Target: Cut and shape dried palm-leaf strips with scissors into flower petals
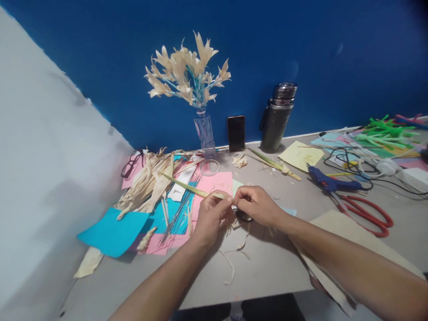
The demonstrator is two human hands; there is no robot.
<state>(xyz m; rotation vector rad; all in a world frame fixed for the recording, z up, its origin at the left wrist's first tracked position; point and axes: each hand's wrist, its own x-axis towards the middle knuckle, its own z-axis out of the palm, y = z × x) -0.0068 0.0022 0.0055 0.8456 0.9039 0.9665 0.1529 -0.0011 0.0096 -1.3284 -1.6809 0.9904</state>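
Because it is long, narrow and tapering, the green strip [185,185] is judged light, pliable and liable to split along its length; a thumb-and-finger grip close to the working end appears the sound hold, with no pull across the fibres. It is located mid-table, its near end inside the left hand [212,216] and its tip pointing left and far. The left hand pinches it between thumb and fingers. The right hand [257,205] sits just to the right, fingers curled, fingertips meeting those of the left; whether they also grip the strip cannot be told.

Under the right hand is a dark round object [244,216], partly hidden. To the left lie dried husks [143,183], thin wires [179,214] and a turquoise sheet [113,232]. On the far side stand a clear vase [204,136] of pale flowers [183,71], a phone [236,133] and a flask [277,125]. To the right on the table [267,278] are a blue glue gun [329,180] and red-handled scissors [368,213].
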